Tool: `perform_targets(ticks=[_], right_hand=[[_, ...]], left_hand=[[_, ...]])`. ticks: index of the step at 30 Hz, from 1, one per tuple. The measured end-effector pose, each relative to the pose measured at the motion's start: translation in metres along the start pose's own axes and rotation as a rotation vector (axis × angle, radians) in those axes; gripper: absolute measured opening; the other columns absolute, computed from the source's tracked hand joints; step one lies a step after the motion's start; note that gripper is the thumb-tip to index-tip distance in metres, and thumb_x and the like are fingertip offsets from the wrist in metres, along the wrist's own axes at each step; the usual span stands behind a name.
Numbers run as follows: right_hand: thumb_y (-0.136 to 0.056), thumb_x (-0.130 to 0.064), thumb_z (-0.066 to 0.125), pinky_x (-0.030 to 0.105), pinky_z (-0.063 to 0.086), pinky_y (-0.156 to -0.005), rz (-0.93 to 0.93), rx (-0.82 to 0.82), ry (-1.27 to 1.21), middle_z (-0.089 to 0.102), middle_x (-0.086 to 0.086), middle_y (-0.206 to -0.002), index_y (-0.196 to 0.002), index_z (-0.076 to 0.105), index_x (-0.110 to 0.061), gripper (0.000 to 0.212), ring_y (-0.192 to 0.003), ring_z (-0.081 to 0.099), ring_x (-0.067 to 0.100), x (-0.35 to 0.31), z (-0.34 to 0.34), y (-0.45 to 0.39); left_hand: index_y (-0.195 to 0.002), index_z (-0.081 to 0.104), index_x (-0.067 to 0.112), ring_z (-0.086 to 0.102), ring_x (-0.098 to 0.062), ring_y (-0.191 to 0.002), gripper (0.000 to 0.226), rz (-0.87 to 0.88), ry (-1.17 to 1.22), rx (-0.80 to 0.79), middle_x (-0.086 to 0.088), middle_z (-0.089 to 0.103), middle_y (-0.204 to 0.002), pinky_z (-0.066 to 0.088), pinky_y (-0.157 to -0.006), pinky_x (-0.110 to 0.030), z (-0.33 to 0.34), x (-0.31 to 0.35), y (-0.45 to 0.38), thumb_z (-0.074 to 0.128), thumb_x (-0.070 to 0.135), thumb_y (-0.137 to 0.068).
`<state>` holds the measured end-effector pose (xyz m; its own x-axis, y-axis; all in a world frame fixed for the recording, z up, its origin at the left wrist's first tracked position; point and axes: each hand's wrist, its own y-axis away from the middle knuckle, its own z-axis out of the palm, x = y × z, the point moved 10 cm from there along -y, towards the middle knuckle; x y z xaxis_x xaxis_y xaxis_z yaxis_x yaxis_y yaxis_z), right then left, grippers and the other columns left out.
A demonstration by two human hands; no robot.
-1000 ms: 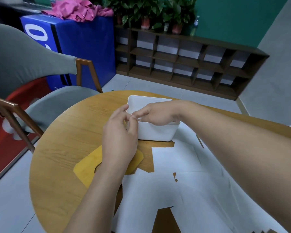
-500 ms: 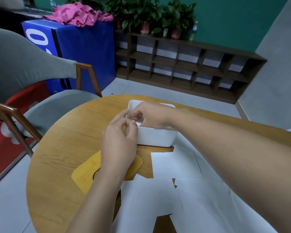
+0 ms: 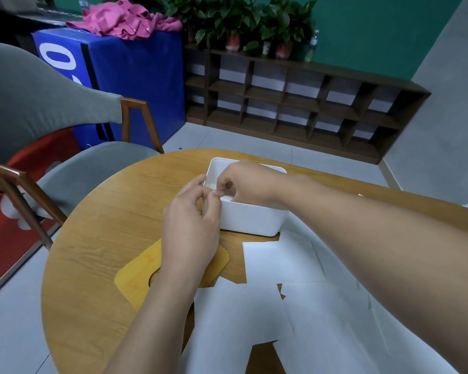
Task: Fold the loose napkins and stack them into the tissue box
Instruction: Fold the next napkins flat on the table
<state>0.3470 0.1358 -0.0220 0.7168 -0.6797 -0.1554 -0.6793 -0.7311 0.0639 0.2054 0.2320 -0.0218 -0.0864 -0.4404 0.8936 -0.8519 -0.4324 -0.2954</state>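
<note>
An open white tissue box [image 3: 251, 221] stands on the round wooden table [image 3: 106, 238]. Both hands meet over its left end. My left hand [image 3: 192, 222] is just outside the near-left corner, thumb and fingers pinched together. My right hand [image 3: 247, 184] reaches across the box's opening with curled fingers. Between the fingertips a small piece of a folded white napkin [image 3: 225, 198] shows inside the box; the hands hide the rest. Several loose white napkins [image 3: 281, 261] lie flat and overlapping on the table in front of the box.
A bamboo lid [image 3: 135, 279] with a slot lies flat under my left forearm. A grey chair [image 3: 87, 171] stands at the table's left. On the floor beyond are a blue box and a dark wooden shelf [image 3: 295, 103].
Both hands have moved from the box's near-left corner further over its opening, the right hand lower into the box. The pinch stays closed.
</note>
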Motion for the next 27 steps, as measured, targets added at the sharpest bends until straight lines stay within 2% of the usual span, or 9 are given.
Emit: perform_targets(ticks=[2, 5, 9, 11, 14, 17, 21, 25, 27], right_hand=[[-0.094, -0.037, 0.085, 0.031, 0.057, -0.086, 0.026, 0.058, -0.084, 0.076, -0.01, -0.108, -0.108, 0.081, -0.026, 0.018, -0.1, 0.066, 0.005, 0.002, -0.016, 0.009], [-0.084, -0.052, 0.093, 0.026, 0.06, -0.092, 0.078, 0.129, -0.259, 0.076, -0.016, -0.113, -0.108, 0.081, -0.031, 0.034, -0.103, 0.067, -0.005, 0.003, -0.041, 0.036], [-0.082, -0.051, 0.094, 0.032, 0.063, -0.097, 0.178, 0.273, -0.483, 0.078, -0.019, -0.114, -0.107, 0.082, -0.032, 0.034, -0.108, 0.071, -0.002, 0.004, -0.067, 0.103], [-0.084, -0.049, 0.094, 0.034, 0.063, -0.096, 0.218, 0.349, -0.547, 0.078, -0.018, -0.113, -0.108, 0.082, -0.032, 0.032, -0.106, 0.072, 0.0, 0.0, -0.071, 0.144], [-0.083, -0.046, 0.095, 0.04, 0.062, -0.099, 0.291, 0.416, -0.682, 0.079, -0.017, -0.115, -0.107, 0.082, -0.033, 0.03, -0.106, 0.074, 0.007, -0.002, -0.062, 0.206], [-0.084, -0.048, 0.093, 0.037, 0.061, -0.103, 0.36, 0.417, -0.725, 0.078, -0.023, -0.117, -0.11, 0.082, -0.036, 0.031, -0.113, 0.072, 0.003, -0.005, -0.04, 0.258], [-0.085, -0.053, 0.091, 0.032, 0.059, -0.104, 0.456, 0.41, -0.748, 0.075, -0.03, -0.12, -0.114, 0.08, -0.043, 0.032, -0.115, 0.068, -0.004, -0.009, 0.002, 0.303], [-0.087, -0.046, 0.091, 0.025, 0.056, -0.104, 0.486, 0.396, -0.732, 0.074, -0.03, -0.119, -0.112, 0.08, -0.04, 0.028, -0.116, 0.066, -0.007, -0.019, 0.044, 0.316], [-0.088, -0.046, 0.09, 0.023, 0.054, -0.105, 0.476, 0.387, -0.698, 0.074, -0.029, -0.119, -0.113, 0.08, -0.038, 0.028, -0.117, 0.065, -0.009, -0.023, 0.055, 0.317]], left_hand=[[-0.092, 0.08, 0.028, 0.058, 0.019, -0.104, 0.024, 0.029, -0.019, 0.014, 0.025, 0.065, -0.136, 0.04, -0.078, -0.002, -0.002, 0.003, 0.001, 0.063, 0.025, -0.109], [-0.103, 0.079, 0.029, 0.052, -0.003, -0.131, 0.015, 0.057, -0.084, 0.029, 0.014, 0.068, -0.139, 0.036, -0.097, -0.016, -0.005, 0.007, 0.005, 0.065, 0.027, -0.107], [-0.12, 0.077, 0.027, 0.038, -0.013, -0.15, 0.016, 0.186, -0.219, 0.014, 0.008, 0.059, -0.152, 0.021, -0.11, -0.006, -0.006, 0.035, 0.021, 0.07, 0.026, -0.105], [-0.122, 0.076, 0.027, 0.039, -0.014, -0.148, 0.018, 0.246, -0.192, -0.001, 0.01, 0.058, -0.15, 0.022, -0.107, -0.001, -0.007, 0.052, 0.039, 0.072, 0.024, -0.104], [-0.123, 0.075, 0.03, 0.05, -0.01, -0.135, 0.021, 0.312, -0.096, -0.086, 0.017, 0.062, -0.137, 0.041, -0.102, -0.017, 0.003, 0.071, 0.07, 0.071, 0.024, -0.103], [-0.12, 0.074, 0.035, 0.06, -0.009, -0.123, 0.021, 0.323, -0.051, -0.231, 0.023, 0.065, -0.124, 0.051, -0.094, -0.029, 0.022, 0.072, 0.099, 0.072, 0.026, -0.102], [-0.119, 0.075, 0.04, 0.057, 0.001, -0.127, 0.018, 0.321, -0.149, -0.411, 0.027, 0.068, -0.124, 0.05, -0.101, -0.024, 0.043, 0.059, 0.128, 0.073, 0.034, -0.102], [-0.122, 0.075, 0.037, 0.052, 0.004, -0.125, 0.02, 0.348, -0.281, -0.484, 0.026, 0.069, -0.124, 0.035, -0.105, -0.008, 0.046, 0.041, 0.141, 0.072, 0.032, -0.102], [-0.123, 0.075, 0.035, 0.054, -0.006, -0.122, 0.024, 0.383, -0.381, -0.479, 0.023, 0.069, -0.124, 0.042, -0.105, -0.022, 0.043, 0.033, 0.141, 0.068, 0.038, -0.1]])
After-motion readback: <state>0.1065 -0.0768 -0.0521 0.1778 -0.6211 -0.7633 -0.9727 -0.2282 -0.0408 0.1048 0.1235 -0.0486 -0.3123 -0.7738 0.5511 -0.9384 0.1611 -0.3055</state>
